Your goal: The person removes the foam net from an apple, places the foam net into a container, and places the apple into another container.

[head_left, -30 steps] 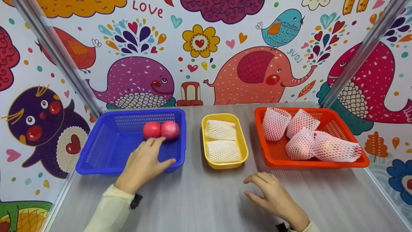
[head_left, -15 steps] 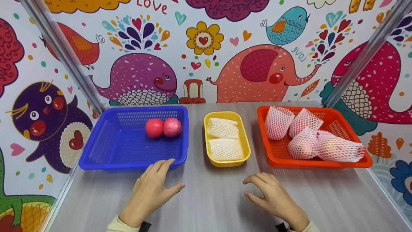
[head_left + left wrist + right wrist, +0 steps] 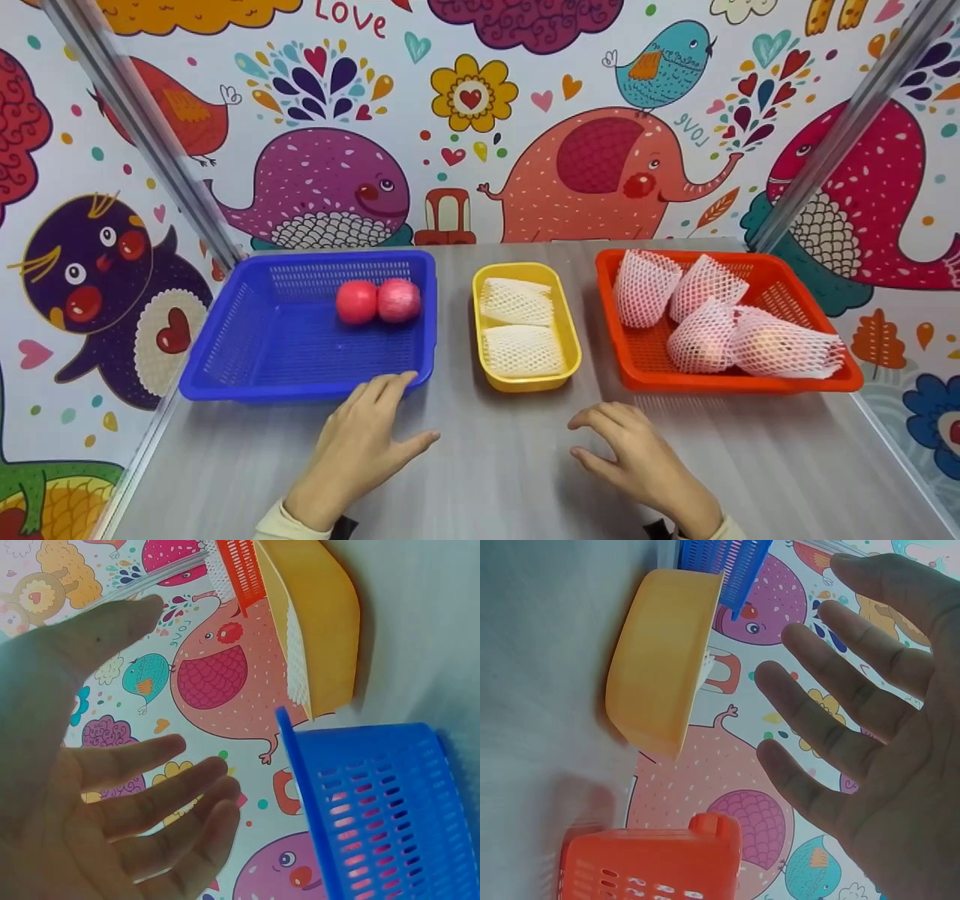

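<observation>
My left hand (image 3: 358,442) hovers at the near right corner of the blue basket (image 3: 300,391), fingers spread and holding nothing; its palm is bare in the left wrist view. Two red apples (image 3: 356,302) sit side by side in that basket's far right part. My right hand (image 3: 637,465) is over the table in front of the red basket (image 3: 742,384), its fingers loosely bent around nothing. In the middle, a yellow tray (image 3: 527,385) holds two white foam net sleeves (image 3: 523,350). Several fruits in foam nets (image 3: 703,337) lie in the red basket.
The grey table (image 3: 495,465) carries all three containers in a row. Behind it stands a wall panel (image 3: 450,45) printed with cartoon animals. Metal posts (image 3: 150,142) rise at the left and right corners.
My left hand has come back from above the apples, out of the blue basket toward me. The apples stay in place. My right hand has hardly moved.
</observation>
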`<state>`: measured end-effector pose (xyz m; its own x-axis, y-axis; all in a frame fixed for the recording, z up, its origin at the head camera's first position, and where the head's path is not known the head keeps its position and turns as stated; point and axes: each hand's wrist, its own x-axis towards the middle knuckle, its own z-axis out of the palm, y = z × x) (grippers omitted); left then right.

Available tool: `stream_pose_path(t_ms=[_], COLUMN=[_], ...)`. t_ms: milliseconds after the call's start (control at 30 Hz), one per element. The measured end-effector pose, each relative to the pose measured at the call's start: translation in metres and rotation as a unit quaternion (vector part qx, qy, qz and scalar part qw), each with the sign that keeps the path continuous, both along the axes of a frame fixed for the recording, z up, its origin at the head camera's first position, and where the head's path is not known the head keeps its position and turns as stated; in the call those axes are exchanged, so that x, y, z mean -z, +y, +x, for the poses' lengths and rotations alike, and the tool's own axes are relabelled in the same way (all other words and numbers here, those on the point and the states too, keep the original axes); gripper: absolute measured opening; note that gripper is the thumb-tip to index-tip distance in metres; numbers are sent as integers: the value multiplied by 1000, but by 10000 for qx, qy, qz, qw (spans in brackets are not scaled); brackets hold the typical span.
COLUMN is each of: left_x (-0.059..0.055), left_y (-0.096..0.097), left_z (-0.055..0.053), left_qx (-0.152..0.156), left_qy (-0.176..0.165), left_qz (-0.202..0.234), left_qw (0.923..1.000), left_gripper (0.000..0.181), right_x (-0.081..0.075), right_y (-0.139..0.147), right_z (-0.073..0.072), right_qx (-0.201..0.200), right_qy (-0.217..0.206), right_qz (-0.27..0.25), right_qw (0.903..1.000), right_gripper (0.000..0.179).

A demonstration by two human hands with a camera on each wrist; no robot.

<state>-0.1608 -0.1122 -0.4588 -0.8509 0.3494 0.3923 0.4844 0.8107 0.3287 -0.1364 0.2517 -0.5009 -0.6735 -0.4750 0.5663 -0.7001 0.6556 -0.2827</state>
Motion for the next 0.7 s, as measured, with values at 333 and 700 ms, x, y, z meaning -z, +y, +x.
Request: stream_pose_path(t_ms=[333,700], left_x=[5,6], left_y=[0,-2], left_z=[2,5], left_qx=[17,-37], left_qy=[-129,-381], left_qz=[30,80], left_qw=[9999,9992], left_gripper=[78,78], right_x=[-35,-90], right_y=[31,114], right_z=[-18,-58], right_qx=[269,1167], right_qy=[355,-180], right_qz=[507,1257], right_qw=[9977,9850], right_gripper=[32,33])
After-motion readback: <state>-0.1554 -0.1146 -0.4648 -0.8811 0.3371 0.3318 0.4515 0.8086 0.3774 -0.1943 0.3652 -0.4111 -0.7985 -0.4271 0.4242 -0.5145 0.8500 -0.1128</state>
